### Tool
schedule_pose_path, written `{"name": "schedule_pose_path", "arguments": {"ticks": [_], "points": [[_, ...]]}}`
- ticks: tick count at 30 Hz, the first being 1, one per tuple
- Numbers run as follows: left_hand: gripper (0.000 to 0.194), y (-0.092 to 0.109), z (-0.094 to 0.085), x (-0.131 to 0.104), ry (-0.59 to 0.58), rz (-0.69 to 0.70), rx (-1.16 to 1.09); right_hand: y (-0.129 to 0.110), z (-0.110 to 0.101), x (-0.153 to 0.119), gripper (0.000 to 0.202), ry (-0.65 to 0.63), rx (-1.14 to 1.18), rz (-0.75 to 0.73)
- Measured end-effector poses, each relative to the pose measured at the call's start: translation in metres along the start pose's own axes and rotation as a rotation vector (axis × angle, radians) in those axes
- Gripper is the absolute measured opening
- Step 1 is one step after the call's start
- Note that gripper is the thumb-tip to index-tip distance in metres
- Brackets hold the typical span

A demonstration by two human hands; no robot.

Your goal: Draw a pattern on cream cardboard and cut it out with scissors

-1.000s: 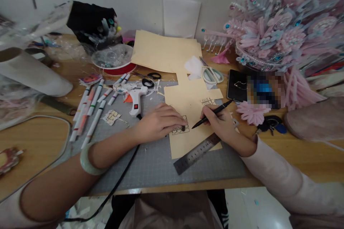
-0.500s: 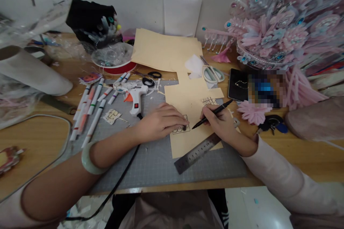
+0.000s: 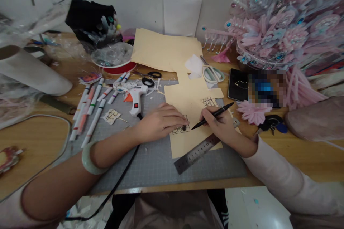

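My right hand (image 3: pixel 219 123) grips a black marker pen (image 3: pixel 212 116), its tip just above a piece of tan card (image 3: pixel 189 100) and to the right of a drawn box. That box (image 3: pixel 180 130) has rounded shapes inked in black inside it. My left hand (image 3: pixel 162 121) rests over the card at the box's upper left, fingers closed around a small black piece that looks like a pen cap (image 3: pixel 184 127). More black line work (image 3: pixel 208 101) shows above my right hand. A steel ruler (image 3: pixel 195 154) lies slanted across the card's lower edge, partly under my right hand.
On the grey cutting mat (image 3: pixel 153 161) lie a glue gun (image 3: pixel 136 99), several colour markers (image 3: pixel 91 120) and black-handled scissors (image 3: pixel 149 80). Pale green scissors (image 3: pixel 213 75) and stacked tan card (image 3: pixel 166 50) are behind. A phone (image 3: pixel 238 85) and pink beaded headdress (image 3: pixel 285 35) stand right.
The pen in my right hand has shifted very slightly, its rear end moving right. My left hand stays in place over the card.
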State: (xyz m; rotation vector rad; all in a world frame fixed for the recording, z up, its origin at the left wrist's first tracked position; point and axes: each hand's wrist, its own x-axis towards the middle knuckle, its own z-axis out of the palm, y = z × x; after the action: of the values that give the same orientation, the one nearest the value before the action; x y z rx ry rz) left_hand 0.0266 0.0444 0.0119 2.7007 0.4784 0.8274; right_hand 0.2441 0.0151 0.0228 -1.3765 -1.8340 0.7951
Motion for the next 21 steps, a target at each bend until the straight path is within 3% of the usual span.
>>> {"name": "schedule_pose_path", "arguments": {"ticks": [4, 12, 15, 21], "points": [[0.025, 0.002, -0.001, 0.000, -0.040, 0.001, 0.016, -0.003, -0.001, -0.007, 0.026, -0.014, -0.047, -0.175], [0.021, 0.005, -0.003, 0.004, -0.020, 0.055, 0.000, 0.002, 0.006, -0.028, 0.012, -0.085, -0.203, -0.789], [0.020, 0.005, -0.003, 0.004, -0.022, 0.050, 0.003, 0.003, 0.008, -0.029, 0.011, -0.111, -0.270, -0.843], [0.019, 0.005, -0.003, 0.005, -0.021, 0.033, -0.035, -0.002, 0.006, -0.027, 0.012, -0.165, -0.298, -0.759]]}}
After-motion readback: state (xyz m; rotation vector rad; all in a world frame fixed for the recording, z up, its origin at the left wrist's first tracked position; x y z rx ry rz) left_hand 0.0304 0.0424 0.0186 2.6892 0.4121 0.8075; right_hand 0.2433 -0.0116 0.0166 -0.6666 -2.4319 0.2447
